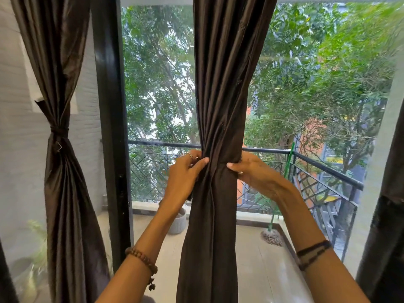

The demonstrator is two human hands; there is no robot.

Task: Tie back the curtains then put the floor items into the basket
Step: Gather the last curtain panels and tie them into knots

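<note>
Two hands are up at the glass, both on the middle curtain (220, 84), a dark brown panel hanging dead centre of the view. The left hand (185, 171) pinches the gathered cloth from its left side, thumb pressed onto the front of the folds, one ring showing on a finger. The right hand (251, 171) wraps the bunch from the right, thumb across the front, fingers gone behind the fabric. Between them the curtain is squeezed to a narrow waist, flaring out above and falling straight below. Count the curtains: three in sight. The left curtain (63, 171) is already cinched with one dark tie (59, 130) around its middle, hanging against the white wall. A third curtain (387, 215) shows only as a dark edge at far right; whether it is tied, I cannot tell. One beaded bracelet (142, 259) sits on the left wrist, a stack of dark bands (312, 252) on the right. Beyond the glass, one black railing (306, 154) runs around the balcony, with one ribbed white pot (179, 221) on the floor just left of the held curtain and a green-handled mop (273, 235) leaning in the corner.
</note>
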